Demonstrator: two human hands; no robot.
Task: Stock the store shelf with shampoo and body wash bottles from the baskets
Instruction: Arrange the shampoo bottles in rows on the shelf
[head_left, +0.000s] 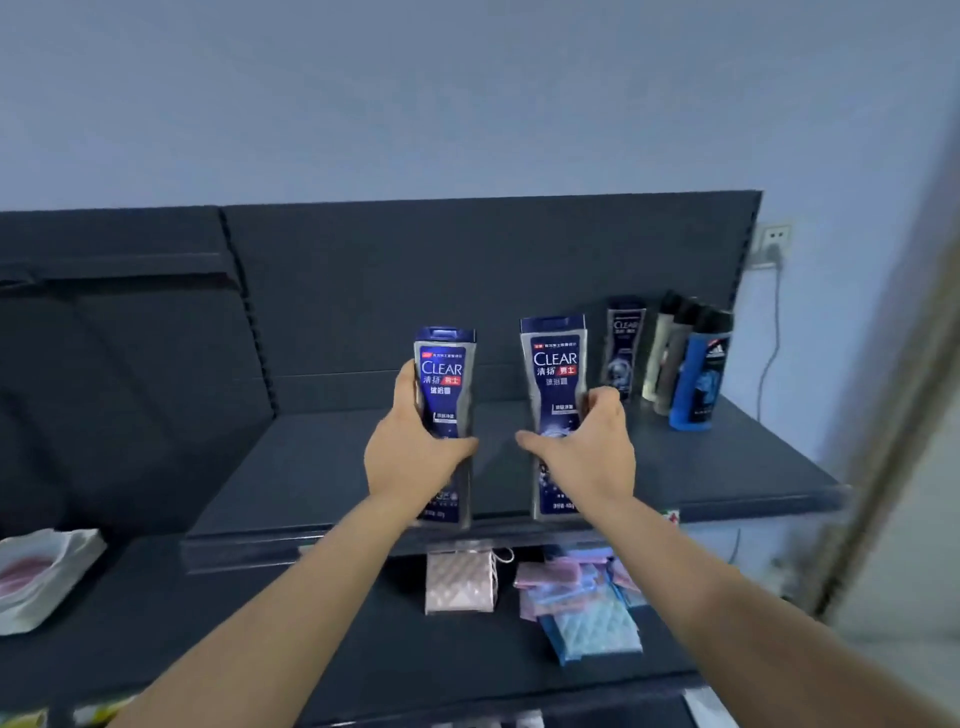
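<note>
Dark blue plastic was seen in both handled bottles: a left bottle (444, 374) and a right bottle (555, 364), each labelled CLEAR, capped at the top and held upright over the front part of the grey upper shelf (727, 467). Whether their bases touched the shelf could not be told. The left bottle was gripped about its middle by the left hand (415, 452), thumb laid across the front and fingers wrapped behind. The right bottle was grasped by the right hand (587, 452), thumb pointed leftward across the label and fingers curled round the right edge. Both forearms were stretched forward and upward, roughly parallel, with a gap between the two bottles.

Further back on the same shelf, toward the right, a third CLEAR bottle (623, 348) was stood near the back panel. Just beside it a row of black-capped bottles was lined up: greyish bottles (667, 353) behind and a blue bottle (696, 389) in front. On the lower shelf (260, 623), a pinkish packet (457, 582) and a heap of cloths (587, 618) in blue and pink were laid below the hands, and a white bag (41, 577) was set at the far left.
</note>
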